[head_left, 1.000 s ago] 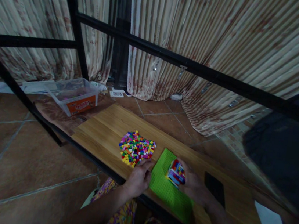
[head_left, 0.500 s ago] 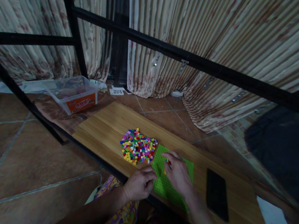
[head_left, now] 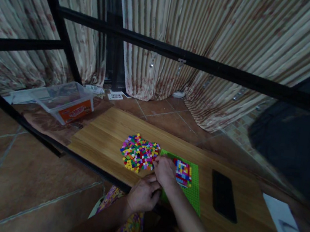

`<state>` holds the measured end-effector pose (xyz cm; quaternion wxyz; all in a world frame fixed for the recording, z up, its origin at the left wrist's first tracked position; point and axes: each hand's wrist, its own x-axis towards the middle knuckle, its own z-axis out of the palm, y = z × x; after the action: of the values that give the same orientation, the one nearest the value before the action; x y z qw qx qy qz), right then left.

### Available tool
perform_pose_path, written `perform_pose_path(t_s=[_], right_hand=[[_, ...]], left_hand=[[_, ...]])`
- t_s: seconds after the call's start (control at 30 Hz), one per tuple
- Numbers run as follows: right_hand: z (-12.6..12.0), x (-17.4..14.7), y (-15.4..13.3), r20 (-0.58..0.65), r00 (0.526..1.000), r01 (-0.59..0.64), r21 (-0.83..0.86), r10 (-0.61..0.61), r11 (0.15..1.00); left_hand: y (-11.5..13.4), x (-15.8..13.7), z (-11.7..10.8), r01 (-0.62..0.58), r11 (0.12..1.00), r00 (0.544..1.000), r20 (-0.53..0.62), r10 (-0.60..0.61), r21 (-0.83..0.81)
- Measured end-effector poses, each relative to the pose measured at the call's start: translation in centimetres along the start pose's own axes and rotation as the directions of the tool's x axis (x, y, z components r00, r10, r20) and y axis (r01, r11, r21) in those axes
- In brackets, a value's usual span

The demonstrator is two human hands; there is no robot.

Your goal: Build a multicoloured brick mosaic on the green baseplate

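Note:
A green studded baseplate (head_left: 195, 191) lies on the wooden tabletop. On its upper middle sits a block of small multicoloured bricks (head_left: 184, 173), fitted together. Just left of the plate is a loose pile of small coloured bricks (head_left: 138, 153). My right hand (head_left: 165, 170) reaches over the plate's left part, its bent fingertips at the pile's right edge; what they pinch, if anything, is hidden. Close below it, by the table's near edge, my left hand (head_left: 144, 195) has its fingers curled together. Whatever it may hold is too small to see.
A dark phone-like slab (head_left: 223, 195) rests on the tabletop (head_left: 97, 135) to the right. Beyond its left end stands a clear plastic box (head_left: 67, 101) with an orange label. A black metal bar (head_left: 159, 47) crosses before the curtains. White sheets (head_left: 281, 222) lie far right.
My right hand has moved left from over the fitted bricks to the edge of the loose pile, uncovering them. My left hand stays nearly in place. The view has shifted slightly.

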<state>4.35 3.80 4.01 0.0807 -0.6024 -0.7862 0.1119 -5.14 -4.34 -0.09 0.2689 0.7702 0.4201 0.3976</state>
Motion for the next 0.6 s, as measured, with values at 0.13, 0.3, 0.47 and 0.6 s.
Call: perform_pose_path(t_s=[0.13, 0.3, 0.47, 0.6], right_hand=[[-0.7, -0.1, -0.6, -0.018, 1.000, -0.023, 0.035, 0.024, 0.999], [-2.3, -1.5, 0.0, -0.131, 0.991, -0.004, 0.204, 0.031, 0.979], [-3.5, -3.0, 5.7, -0.320, 0.921, 0.009, 0.586, 0.222, 0.811], [-4.0, -3.5, 11.3, -0.365, 0.841, -0.107, 0.611, 0.400, 0.784]], left_hand=[[-0.1, 0.1, -0.1, -0.010, 1.000, 1.000, 0.012, 0.010, -0.022], [-0.3, 0.2, -0.1, 0.015, 1.000, 0.999, 0.029, -0.015, 0.010], [-0.3, 0.2, 0.0, 0.029, 0.998, 0.999, 0.027, -0.031, 0.063], [-0.4, 0.3, 0.2, 0.020, 0.997, 1.000, 0.009, -0.021, 0.075]])
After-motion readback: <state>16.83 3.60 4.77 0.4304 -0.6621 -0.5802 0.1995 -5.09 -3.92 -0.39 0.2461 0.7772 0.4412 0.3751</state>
